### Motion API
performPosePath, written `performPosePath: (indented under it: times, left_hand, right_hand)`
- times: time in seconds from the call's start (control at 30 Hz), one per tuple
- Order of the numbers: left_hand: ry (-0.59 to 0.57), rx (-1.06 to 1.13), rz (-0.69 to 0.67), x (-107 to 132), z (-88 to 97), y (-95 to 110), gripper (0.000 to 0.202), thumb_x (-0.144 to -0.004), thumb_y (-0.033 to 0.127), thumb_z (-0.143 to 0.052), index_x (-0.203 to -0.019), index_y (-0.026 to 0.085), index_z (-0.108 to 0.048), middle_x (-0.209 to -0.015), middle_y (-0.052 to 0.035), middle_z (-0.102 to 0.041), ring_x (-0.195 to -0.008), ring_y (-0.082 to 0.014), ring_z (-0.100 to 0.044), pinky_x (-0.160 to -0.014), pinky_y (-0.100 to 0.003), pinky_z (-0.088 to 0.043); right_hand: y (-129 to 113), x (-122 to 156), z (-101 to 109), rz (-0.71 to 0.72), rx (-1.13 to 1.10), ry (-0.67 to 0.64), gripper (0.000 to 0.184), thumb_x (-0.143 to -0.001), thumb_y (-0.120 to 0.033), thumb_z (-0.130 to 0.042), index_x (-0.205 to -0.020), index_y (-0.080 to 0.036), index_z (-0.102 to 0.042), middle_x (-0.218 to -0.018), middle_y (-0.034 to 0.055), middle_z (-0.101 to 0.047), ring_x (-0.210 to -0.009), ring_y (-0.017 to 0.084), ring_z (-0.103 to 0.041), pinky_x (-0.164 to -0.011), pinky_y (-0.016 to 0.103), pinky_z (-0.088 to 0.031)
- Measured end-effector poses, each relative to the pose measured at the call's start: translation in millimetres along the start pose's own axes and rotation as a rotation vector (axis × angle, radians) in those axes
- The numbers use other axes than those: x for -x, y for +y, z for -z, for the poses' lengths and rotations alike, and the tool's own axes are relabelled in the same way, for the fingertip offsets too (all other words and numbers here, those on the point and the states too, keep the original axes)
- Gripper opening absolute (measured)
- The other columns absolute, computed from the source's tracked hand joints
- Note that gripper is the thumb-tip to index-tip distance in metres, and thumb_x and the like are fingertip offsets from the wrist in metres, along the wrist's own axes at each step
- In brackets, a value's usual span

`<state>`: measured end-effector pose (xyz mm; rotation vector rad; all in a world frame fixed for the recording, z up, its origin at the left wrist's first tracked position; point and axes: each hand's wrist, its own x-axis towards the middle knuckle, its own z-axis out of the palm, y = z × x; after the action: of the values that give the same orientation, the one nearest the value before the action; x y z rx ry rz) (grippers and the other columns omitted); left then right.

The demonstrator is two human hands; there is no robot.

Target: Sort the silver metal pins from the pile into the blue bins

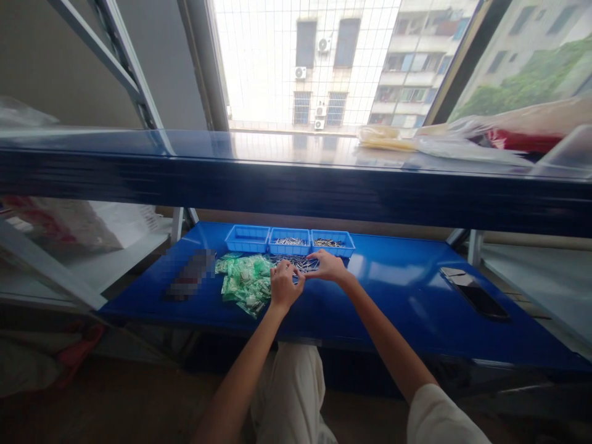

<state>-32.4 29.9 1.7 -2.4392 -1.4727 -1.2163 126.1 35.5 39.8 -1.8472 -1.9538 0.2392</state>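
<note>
A loose pile of thin metal screws or pins [303,264] lies on the blue table between my hands. At its near left edge is my left hand [284,285], fingers curled in and thumb close to them; whatever they hold is too small to make out. My right hand [329,266] arches over the pile's right side, thumb and forefinger apart, the thumb tip close to the left fingertips. Many small green-printed clear packets [247,280] are heaped just left of my left hand. Behind the pile, a blue tray [289,250] holds silvery pieces and another tray [340,251] holds darker ones.
A third blue tray [247,248] stands at the left end of the row. A phone [481,297] lies on the table [393,308] at right; a blurred-out object [192,274] lies at left. A blue shelf [296,188] with plastic bags [462,145] crosses above.
</note>
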Motion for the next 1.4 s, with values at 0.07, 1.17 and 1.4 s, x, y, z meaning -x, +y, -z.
performPosePath:
  times: [0.07, 1.17, 1.4]
  left_hand:
    - [0.006, 0.004, -0.007, -0.1, 0.4, -0.2, 0.010, -0.076, 0.021, -0.046, -0.073, 0.018, -0.055, -0.085, -0.0062, -0.054, -0.083, -0.0204, -0.052, -0.074, -0.035, -0.037]
    - [-0.048, 0.081, -0.024, -3.8, -7.0, -8.4, 0.022, -0.085, 0.032, -0.044, -0.085, 0.018, -0.060, -0.085, -0.0047, -0.056, -0.080, -0.0172, -0.055, -0.073, -0.031, -0.038]
    - [-0.025, 0.099, -0.048, -2.1, -4.5, -7.2, 0.023, -0.085, 0.034, -0.044, -0.089, 0.018, -0.060, -0.089, -0.0051, -0.055, -0.085, -0.0175, -0.055, -0.077, -0.031, -0.038]
  right_hand:
    - [8.7, 8.3, -6.0, -0.020, 0.019, -0.020, 0.058, -0.040, -0.045, -0.079, -0.093, -0.026, -0.067, -0.093, 0.0060, -0.063, -0.076, 0.024, -0.061, -0.058, 0.026, -0.042]
    - [-7.9, 10.4, -48.0, -0.200, -1.073, 0.263, 0.041, -0.063, -0.048, -0.062, -0.085, -0.013, -0.067, -0.071, 0.0062, -0.066, -0.044, 0.009, -0.049, -0.040, 0.021, -0.038]
    - [-8.2, 10.4, -45.0, -0.188, -1.093, 0.229, 0.038, -0.062, -0.046, -0.063, -0.083, -0.014, -0.068, -0.075, 0.0072, -0.067, -0.049, 0.011, -0.052, -0.041, 0.021, -0.039]
